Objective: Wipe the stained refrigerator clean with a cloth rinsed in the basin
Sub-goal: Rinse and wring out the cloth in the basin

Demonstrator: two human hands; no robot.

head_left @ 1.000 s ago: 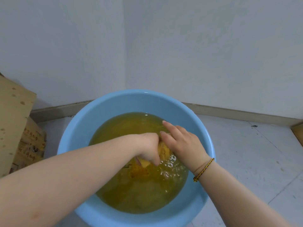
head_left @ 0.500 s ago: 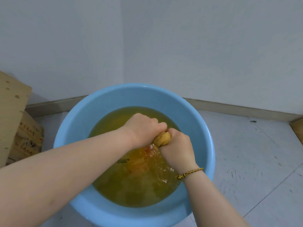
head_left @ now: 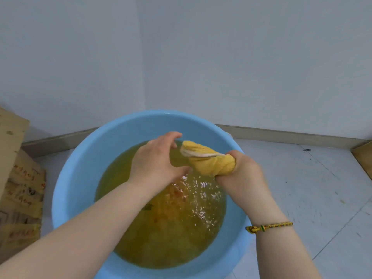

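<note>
— Left hand (head_left: 159,158) has let go of the cloth (head_left: 209,160) since half a second back. Both fists were wringing it then, and now the roll has swung out toward the right of frame.
— And the fingers?
— Left ones are loosely curved and spread, holding nothing, hovering over the yellow water (head_left: 171,228) at centre frame. The thumb tip sits close to the cloth's lower edge; touching or not, can't tell.
— Right hand (head_left: 239,174)?
— Fist clamped round one end of the twisted yellow cloth. The free end sticks out up-left, clear above the water, over the basin (head_left: 80,168) near its right rim.
— Room to move?
— The basin fills the lower middle, with its far rim near the baseboard (head_left: 291,133) at the wall corner. Cardboard boxes (head_left: 22,188) sit just beside its left edge, and bare floor (head_left: 312,188) lies open to the right.
— Count?
— Two hands, one cloth, one blue basin, one braided bracelet (head_left: 269,226) on the right wrist. The boxes are stacked, so I can't count them.
</note>
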